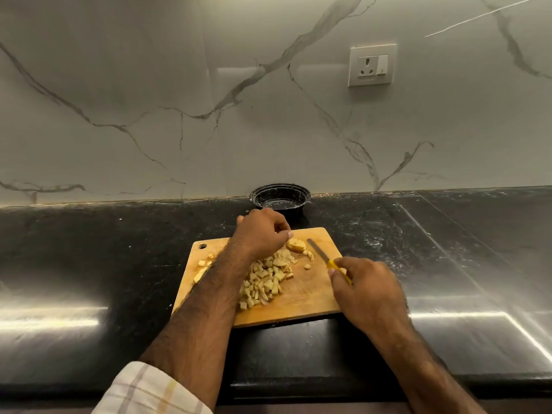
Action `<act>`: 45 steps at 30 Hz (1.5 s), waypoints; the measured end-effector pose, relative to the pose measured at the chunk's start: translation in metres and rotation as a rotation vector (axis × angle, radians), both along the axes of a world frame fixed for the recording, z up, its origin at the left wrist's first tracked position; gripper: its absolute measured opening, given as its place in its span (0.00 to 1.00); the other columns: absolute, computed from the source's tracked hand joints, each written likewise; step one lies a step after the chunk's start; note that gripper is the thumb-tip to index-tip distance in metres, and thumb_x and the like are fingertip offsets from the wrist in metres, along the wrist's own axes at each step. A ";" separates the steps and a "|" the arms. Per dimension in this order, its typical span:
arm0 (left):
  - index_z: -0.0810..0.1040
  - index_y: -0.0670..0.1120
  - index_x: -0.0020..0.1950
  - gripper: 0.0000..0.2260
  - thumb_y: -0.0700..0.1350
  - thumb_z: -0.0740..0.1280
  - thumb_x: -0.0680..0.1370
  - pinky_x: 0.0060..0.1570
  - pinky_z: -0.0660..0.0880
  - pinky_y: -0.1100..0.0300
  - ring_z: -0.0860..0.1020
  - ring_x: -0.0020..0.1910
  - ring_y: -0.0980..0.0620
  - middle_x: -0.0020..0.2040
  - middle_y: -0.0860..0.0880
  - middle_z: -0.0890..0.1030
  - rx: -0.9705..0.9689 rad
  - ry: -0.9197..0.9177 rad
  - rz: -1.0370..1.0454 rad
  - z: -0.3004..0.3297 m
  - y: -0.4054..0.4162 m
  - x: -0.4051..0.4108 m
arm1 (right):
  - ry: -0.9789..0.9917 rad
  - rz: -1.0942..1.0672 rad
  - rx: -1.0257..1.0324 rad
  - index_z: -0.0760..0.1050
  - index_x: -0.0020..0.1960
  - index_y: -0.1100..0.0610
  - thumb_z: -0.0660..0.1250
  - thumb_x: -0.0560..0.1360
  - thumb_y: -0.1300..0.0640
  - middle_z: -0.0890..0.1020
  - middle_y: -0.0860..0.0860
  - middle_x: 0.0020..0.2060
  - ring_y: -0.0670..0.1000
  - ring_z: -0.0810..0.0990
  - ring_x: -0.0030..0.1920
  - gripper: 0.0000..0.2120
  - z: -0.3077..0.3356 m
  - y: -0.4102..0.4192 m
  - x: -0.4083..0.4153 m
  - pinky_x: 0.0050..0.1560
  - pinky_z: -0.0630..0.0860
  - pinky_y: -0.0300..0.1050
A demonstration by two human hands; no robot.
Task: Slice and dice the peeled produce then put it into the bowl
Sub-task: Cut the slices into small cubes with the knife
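At centre frame, a person is dicing pale peeled produce on a rectangular wooden cutting board (301, 306) resting on the black stone worktop (89, 249). The right hand (366, 289) is gripping a yellow-handled knife (324, 256), blade lying flat. The left hand (261, 234), fingers curled, is reaching toward the last uncut chunk (295, 245); whether it is touching it is unclear. Diced pieces (264, 282) are waiting beside it. The round black bowl (280, 200), above, is apparently still empty; next, cutting that chunk.
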State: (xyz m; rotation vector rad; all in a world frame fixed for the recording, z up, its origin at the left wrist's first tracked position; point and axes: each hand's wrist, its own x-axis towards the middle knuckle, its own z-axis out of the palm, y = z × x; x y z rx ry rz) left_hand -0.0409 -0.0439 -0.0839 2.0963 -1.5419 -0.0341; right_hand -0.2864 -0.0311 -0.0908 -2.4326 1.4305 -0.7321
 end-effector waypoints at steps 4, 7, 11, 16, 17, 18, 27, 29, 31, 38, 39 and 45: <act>0.79 0.59 0.69 0.17 0.52 0.73 0.81 0.75 0.64 0.42 0.78 0.64 0.55 0.62 0.59 0.82 0.167 0.041 -0.044 -0.006 -0.004 -0.007 | 0.080 -0.027 0.021 0.82 0.58 0.50 0.61 0.81 0.44 0.84 0.48 0.46 0.52 0.80 0.44 0.15 -0.004 -0.011 0.003 0.45 0.79 0.48; 0.76 0.59 0.72 0.20 0.49 0.72 0.81 0.77 0.63 0.41 0.76 0.68 0.52 0.66 0.56 0.80 0.249 0.016 -0.062 -0.007 -0.010 -0.009 | 0.090 0.048 0.119 0.81 0.63 0.48 0.63 0.81 0.43 0.85 0.48 0.51 0.51 0.82 0.49 0.16 0.000 -0.010 0.008 0.50 0.82 0.50; 0.78 0.59 0.67 0.17 0.49 0.75 0.79 0.75 0.62 0.40 0.77 0.63 0.55 0.62 0.59 0.79 0.278 0.023 -0.115 -0.008 -0.012 -0.011 | 0.032 -0.036 0.101 0.83 0.59 0.48 0.63 0.80 0.44 0.85 0.49 0.45 0.53 0.83 0.46 0.15 0.005 -0.027 0.005 0.50 0.83 0.53; 0.77 0.58 0.68 0.16 0.48 0.72 0.81 0.74 0.59 0.38 0.73 0.68 0.52 0.66 0.54 0.75 0.339 0.001 -0.122 -0.007 -0.017 -0.016 | 0.071 0.050 0.109 0.79 0.68 0.46 0.63 0.81 0.42 0.85 0.49 0.55 0.51 0.82 0.52 0.19 -0.001 -0.023 0.011 0.53 0.82 0.49; 0.77 0.58 0.68 0.16 0.49 0.72 0.81 0.73 0.59 0.38 0.72 0.69 0.51 0.67 0.54 0.75 0.354 0.002 -0.122 -0.006 -0.017 -0.016 | 0.077 0.059 0.094 0.79 0.68 0.46 0.63 0.82 0.42 0.85 0.48 0.55 0.51 0.82 0.52 0.19 -0.003 -0.023 0.011 0.52 0.81 0.49; 0.77 0.58 0.67 0.15 0.49 0.72 0.81 0.73 0.59 0.39 0.71 0.69 0.51 0.67 0.54 0.75 0.365 0.012 -0.124 -0.006 -0.016 -0.015 | 0.075 0.063 0.084 0.79 0.68 0.46 0.62 0.82 0.42 0.85 0.48 0.55 0.51 0.82 0.52 0.19 -0.005 -0.025 0.010 0.52 0.81 0.49; 0.79 0.54 0.57 0.15 0.44 0.80 0.75 0.55 0.80 0.58 0.78 0.55 0.56 0.56 0.54 0.79 0.163 0.193 -0.153 -0.006 -0.006 -0.011 | 0.028 0.044 0.102 0.80 0.67 0.46 0.63 0.82 0.42 0.85 0.48 0.53 0.50 0.81 0.49 0.18 -0.011 -0.032 0.004 0.48 0.79 0.47; 0.81 0.54 0.61 0.15 0.44 0.78 0.77 0.58 0.79 0.58 0.78 0.56 0.56 0.58 0.55 0.79 0.184 0.161 -0.170 -0.005 -0.006 -0.012 | 0.029 0.042 0.103 0.80 0.67 0.46 0.63 0.82 0.42 0.85 0.48 0.53 0.50 0.81 0.49 0.17 -0.013 -0.032 0.004 0.49 0.81 0.47; 0.81 0.54 0.62 0.13 0.44 0.75 0.79 0.61 0.78 0.56 0.76 0.59 0.56 0.60 0.54 0.78 0.237 0.126 -0.189 -0.005 -0.006 -0.015 | 0.028 0.042 0.104 0.80 0.66 0.46 0.62 0.82 0.43 0.84 0.47 0.51 0.49 0.81 0.47 0.17 -0.013 -0.032 0.005 0.48 0.81 0.48; 0.81 0.55 0.52 0.11 0.42 0.78 0.77 0.55 0.80 0.58 0.79 0.55 0.56 0.54 0.56 0.81 0.134 0.169 -0.213 -0.006 -0.004 -0.014 | 0.012 0.037 0.104 0.81 0.62 0.46 0.62 0.82 0.43 0.83 0.45 0.45 0.45 0.79 0.43 0.14 -0.015 -0.033 0.003 0.43 0.79 0.46; 0.83 0.54 0.51 0.10 0.42 0.79 0.76 0.54 0.81 0.58 0.81 0.53 0.57 0.52 0.56 0.82 0.089 0.186 -0.217 -0.006 -0.004 -0.014 | 0.009 0.034 0.099 0.81 0.62 0.46 0.62 0.82 0.43 0.82 0.45 0.45 0.45 0.79 0.43 0.14 -0.015 -0.034 0.002 0.43 0.79 0.45; 0.87 0.51 0.52 0.04 0.44 0.76 0.78 0.52 0.83 0.59 0.83 0.47 0.60 0.46 0.57 0.86 -0.015 0.218 -0.255 -0.004 -0.002 -0.014 | 0.002 0.030 0.085 0.82 0.62 0.47 0.62 0.82 0.44 0.82 0.46 0.44 0.45 0.78 0.42 0.14 -0.014 -0.033 0.002 0.41 0.75 0.44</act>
